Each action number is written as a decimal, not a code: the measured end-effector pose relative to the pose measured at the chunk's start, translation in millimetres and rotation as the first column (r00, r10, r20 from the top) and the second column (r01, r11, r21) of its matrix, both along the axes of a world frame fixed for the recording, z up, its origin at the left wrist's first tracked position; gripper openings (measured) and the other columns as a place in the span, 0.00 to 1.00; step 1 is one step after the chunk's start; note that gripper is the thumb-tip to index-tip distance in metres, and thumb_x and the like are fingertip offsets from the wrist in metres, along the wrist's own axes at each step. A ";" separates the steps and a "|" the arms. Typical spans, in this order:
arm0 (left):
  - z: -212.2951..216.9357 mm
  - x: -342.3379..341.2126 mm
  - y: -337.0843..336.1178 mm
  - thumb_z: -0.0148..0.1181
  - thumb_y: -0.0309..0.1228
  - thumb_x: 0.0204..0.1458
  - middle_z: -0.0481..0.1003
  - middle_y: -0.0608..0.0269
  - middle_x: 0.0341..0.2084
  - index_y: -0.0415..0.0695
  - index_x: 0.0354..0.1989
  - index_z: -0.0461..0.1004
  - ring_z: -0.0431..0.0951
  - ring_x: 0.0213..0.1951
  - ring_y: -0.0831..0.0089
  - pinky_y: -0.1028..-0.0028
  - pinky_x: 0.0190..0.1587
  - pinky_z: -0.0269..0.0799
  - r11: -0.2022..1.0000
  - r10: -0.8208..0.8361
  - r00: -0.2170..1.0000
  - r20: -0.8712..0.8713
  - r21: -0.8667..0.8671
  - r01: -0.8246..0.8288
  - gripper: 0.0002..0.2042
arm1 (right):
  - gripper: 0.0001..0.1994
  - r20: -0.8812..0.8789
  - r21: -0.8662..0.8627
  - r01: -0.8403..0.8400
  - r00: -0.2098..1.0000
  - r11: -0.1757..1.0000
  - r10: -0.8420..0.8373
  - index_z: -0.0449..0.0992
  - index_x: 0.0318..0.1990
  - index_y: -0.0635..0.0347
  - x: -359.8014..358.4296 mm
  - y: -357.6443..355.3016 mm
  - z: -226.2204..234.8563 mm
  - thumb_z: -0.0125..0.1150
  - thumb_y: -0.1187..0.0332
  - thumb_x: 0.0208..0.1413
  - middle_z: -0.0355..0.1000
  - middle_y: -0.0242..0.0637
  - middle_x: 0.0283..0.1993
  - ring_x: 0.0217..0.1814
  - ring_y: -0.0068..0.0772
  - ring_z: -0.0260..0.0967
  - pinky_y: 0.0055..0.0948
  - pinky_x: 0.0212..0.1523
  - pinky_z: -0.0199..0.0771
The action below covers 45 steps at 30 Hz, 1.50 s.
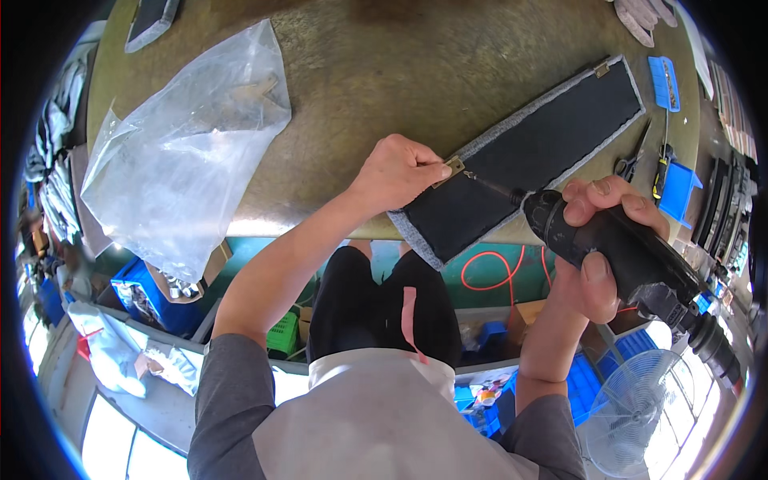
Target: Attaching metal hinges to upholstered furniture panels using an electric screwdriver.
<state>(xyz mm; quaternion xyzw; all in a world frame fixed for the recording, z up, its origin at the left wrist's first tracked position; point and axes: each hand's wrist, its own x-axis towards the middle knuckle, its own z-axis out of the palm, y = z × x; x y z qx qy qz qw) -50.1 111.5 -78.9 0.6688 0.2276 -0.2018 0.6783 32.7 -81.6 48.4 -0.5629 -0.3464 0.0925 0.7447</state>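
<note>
A long black panel [528, 148] with grey fabric edging lies slantwise on the table, its near end at the table's front edge. My left hand [398, 172] pinches a small brass-coloured metal bracket [456, 166] against the panel's left long edge. A similar bracket [602, 70] sits near the far end of that edge. In my right hand [590, 282] is a black power screwdriver [628, 244], fingers and thumb wrapped round its body. Its long thin bit [490, 183] points left toward the pinched bracket. Whether the tip touches a screw is too small to tell.
A clear plastic bag [192, 152] covers the table's left part. At the right edge lie scissors [632, 160], a yellow-and-black screwdriver [662, 172], a blue tray [664, 84] of small parts and a blue bin [680, 190]. An orange hose [488, 284] hangs below the table.
</note>
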 end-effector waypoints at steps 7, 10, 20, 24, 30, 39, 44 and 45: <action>-1.3 0.7 0.1 0.62 0.29 0.50 0.76 0.67 0.19 0.35 0.30 0.80 0.70 0.24 0.86 0.79 0.27 0.66 1.000 -0.008 1.000 0.028 0.002 0.008 0.08 | 0.28 -0.017 -0.023 0.103 0.995 0.994 -0.103 0.63 0.52 0.62 1.6 10.1 -4.6 0.66 0.70 0.42 0.69 0.54 0.46 0.36 0.38 0.70 0.40 0.43 0.71; -6.5 -1.2 -2.3 0.61 0.31 0.47 0.69 0.59 0.13 0.37 0.26 0.78 0.66 0.18 0.80 0.73 0.25 0.65 1.000 0.016 0.998 0.057 0.019 -0.017 0.08 | 0.28 -0.009 -0.010 0.096 0.995 0.995 -0.097 0.63 0.52 0.63 2.4 10.8 -6.5 0.66 0.70 0.42 0.69 0.54 0.47 0.36 0.38 0.70 0.40 0.43 0.71; -3.4 -0.9 -3.8 0.62 0.28 0.50 0.70 0.71 0.15 0.34 0.29 0.78 0.65 0.22 0.87 0.79 0.24 0.62 0.999 0.001 0.999 0.045 0.043 -0.003 0.08 | 0.27 0.048 -0.094 0.074 0.996 0.993 -0.070 0.62 0.51 0.63 3.2 18.2 -13.2 0.67 0.69 0.44 0.69 0.53 0.47 0.37 0.36 0.71 0.35 0.41 0.73; -5.6 0.3 -2.7 0.61 0.29 0.48 0.65 0.62 0.13 0.35 0.25 0.76 0.64 0.19 0.77 0.73 0.24 0.62 0.995 -0.013 0.997 0.072 0.097 0.006 0.08 | 0.27 0.029 -0.147 -0.023 0.999 0.989 0.027 0.62 0.51 0.64 10.0 26.9 -11.7 0.66 0.72 0.43 0.69 0.52 0.47 0.36 0.33 0.71 0.30 0.39 0.73; -10.4 2.0 -2.4 0.60 0.31 0.46 0.64 0.53 0.12 0.37 0.20 0.71 0.65 0.17 0.64 0.67 0.25 0.64 0.991 -0.027 0.997 0.072 0.136 0.017 0.10 | 0.28 0.060 -0.219 -0.231 0.966 0.948 0.250 0.62 0.53 0.67 31.7 49.3 -13.5 0.62 0.76 0.41 0.69 0.54 0.48 0.38 0.33 0.71 0.32 0.43 0.72; -3.5 4.5 -3.1 0.57 0.32 0.46 0.67 0.54 0.13 0.40 0.17 0.72 0.70 0.20 0.60 0.64 0.29 0.67 0.978 -0.079 0.997 -0.015 0.193 0.080 0.10 | 0.28 0.024 -0.302 -0.400 0.904 0.865 0.427 0.62 0.52 0.66 33.5 55.0 -9.6 0.59 0.81 0.37 0.67 0.51 0.49 0.38 0.31 0.70 0.31 0.42 0.72; -0.6 4.1 -3.8 0.57 0.32 0.46 0.69 0.54 0.13 0.41 0.17 0.73 0.73 0.22 0.58 0.64 0.32 0.69 0.974 -0.076 0.997 0.009 0.214 0.072 0.10 | 0.26 0.020 -0.298 -0.280 0.954 0.913 0.299 0.63 0.52 0.65 25.7 58.4 -13.4 0.64 0.71 0.42 0.68 0.53 0.45 0.37 0.34 0.69 0.34 0.43 0.71; 1.7 4.7 -3.1 0.57 0.32 0.46 0.69 0.54 0.14 0.41 0.17 0.73 0.73 0.23 0.57 0.64 0.32 0.69 0.974 -0.076 0.997 0.002 0.215 0.074 0.10 | 0.27 0.020 -0.305 -0.295 0.949 0.906 0.315 0.63 0.52 0.65 26.2 57.7 -12.9 0.65 0.71 0.42 0.68 0.53 0.45 0.37 0.34 0.69 0.34 0.43 0.71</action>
